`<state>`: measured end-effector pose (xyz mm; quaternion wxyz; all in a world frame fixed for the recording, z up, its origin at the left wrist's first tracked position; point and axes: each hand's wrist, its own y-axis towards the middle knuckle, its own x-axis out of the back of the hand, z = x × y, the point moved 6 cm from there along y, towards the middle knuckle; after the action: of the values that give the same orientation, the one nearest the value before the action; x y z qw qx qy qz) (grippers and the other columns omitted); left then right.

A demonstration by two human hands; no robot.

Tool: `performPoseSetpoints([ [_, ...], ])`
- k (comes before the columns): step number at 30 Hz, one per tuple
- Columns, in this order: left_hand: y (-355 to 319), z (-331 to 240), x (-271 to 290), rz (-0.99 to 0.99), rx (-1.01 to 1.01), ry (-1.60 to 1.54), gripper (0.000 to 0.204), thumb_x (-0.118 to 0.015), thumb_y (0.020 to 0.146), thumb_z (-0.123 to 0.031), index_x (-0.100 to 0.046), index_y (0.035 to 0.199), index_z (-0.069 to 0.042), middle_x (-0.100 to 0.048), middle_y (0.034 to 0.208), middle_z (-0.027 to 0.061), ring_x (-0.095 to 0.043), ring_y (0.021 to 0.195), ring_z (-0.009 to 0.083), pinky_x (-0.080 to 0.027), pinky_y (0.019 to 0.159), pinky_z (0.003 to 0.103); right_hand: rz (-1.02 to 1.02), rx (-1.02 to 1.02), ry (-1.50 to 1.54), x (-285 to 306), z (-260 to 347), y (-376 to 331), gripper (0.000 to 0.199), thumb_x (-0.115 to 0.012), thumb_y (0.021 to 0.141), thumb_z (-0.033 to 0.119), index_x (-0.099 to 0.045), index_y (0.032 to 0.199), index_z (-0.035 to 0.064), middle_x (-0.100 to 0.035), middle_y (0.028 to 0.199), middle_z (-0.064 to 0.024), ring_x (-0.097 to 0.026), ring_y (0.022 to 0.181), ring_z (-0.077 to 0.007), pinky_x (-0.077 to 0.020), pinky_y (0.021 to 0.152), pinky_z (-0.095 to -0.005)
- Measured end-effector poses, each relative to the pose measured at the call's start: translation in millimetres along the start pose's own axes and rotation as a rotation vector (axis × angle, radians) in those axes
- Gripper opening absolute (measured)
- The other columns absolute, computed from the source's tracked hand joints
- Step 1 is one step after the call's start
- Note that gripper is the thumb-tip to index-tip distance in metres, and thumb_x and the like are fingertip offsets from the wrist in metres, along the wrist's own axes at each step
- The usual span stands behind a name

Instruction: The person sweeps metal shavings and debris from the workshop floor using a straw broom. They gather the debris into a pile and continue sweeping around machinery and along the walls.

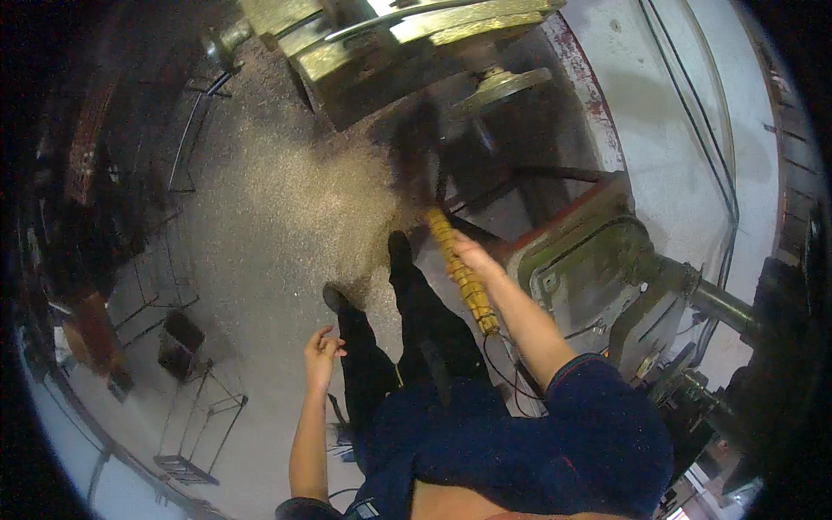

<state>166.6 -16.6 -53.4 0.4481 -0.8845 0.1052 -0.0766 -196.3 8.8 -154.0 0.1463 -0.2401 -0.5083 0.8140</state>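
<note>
My right hand (471,256) is closed round the yellow handle of a broom (464,282), which has dark bands along it. A thin dark cord hangs from its near end. Beyond the handle, the broom's dark far end is blurred over the floor, below the machine. Pale shavings or chips (321,191) lie thickly on the floor ahead of my feet. My left hand (323,351) hangs beside my left leg with nothing in it, its fingers loosely bent and partly apart.
A metal machine (373,61) with a round handwheel (503,87) stands ahead. On the right is a green machine housing (581,251) with a thick shaft (719,299). Thin metal stands (186,468) and a dark box (180,344) are on the left. A white wall (667,113) runs at the right.
</note>
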Motion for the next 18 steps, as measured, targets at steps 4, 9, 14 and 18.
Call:
performPoseSetpoints([
  [4,5,75,70,-0.038,0.089,0.028,0.036,-0.048,0.075,-0.004,-0.045,0.110,0.008,-0.057,0.074,0.0130,-0.055,0.059,0.0163,-0.047,0.053,0.025,-0.431,-0.169,-0.130,59,-19,52,0.028,-0.046,0.077,0.011,-0.047,0.105,0.0140,-0.052,0.070,-0.0130,-0.053,0.049,-0.0254,-0.0466,0.042,-0.0418],
  [9,-8,160,159,-0.059,0.196,0.118,0.032,-0.048,0.076,-0.003,-0.046,0.107,0.005,-0.056,0.077,0.0114,-0.057,0.063,0.0170,-0.050,0.051,0.027,-0.425,-0.046,-0.235,2,-122,102,0.029,-0.049,0.075,0.016,-0.046,0.102,0.0085,-0.053,0.069,-0.0125,-0.053,0.052,-0.0238,-0.0458,0.045,-0.0413],
  [14,-14,171,207,-0.051,0.249,0.209,0.034,-0.047,0.074,-0.002,-0.047,0.107,0.008,-0.056,0.075,0.0126,-0.055,0.059,0.0169,-0.047,0.047,0.026,-0.084,-0.184,-0.041,-50,-141,10,0.042,-0.045,0.075,0.014,-0.041,0.117,0.0139,-0.050,0.068,-0.0107,-0.052,0.052,-0.0221,-0.0437,0.041,-0.0381],
  [18,1,139,222,-0.125,0.155,0.106,0.035,-0.047,0.074,-0.002,-0.047,0.108,0.008,-0.057,0.076,0.0132,-0.056,0.058,0.0173,-0.047,0.048,0.025,-0.113,-0.120,0.012,-21,-124,-70,0.038,-0.043,0.078,0.016,-0.041,0.116,0.0155,-0.049,0.068,-0.0094,-0.050,0.050,-0.0220,-0.0430,0.041,-0.0359],
])
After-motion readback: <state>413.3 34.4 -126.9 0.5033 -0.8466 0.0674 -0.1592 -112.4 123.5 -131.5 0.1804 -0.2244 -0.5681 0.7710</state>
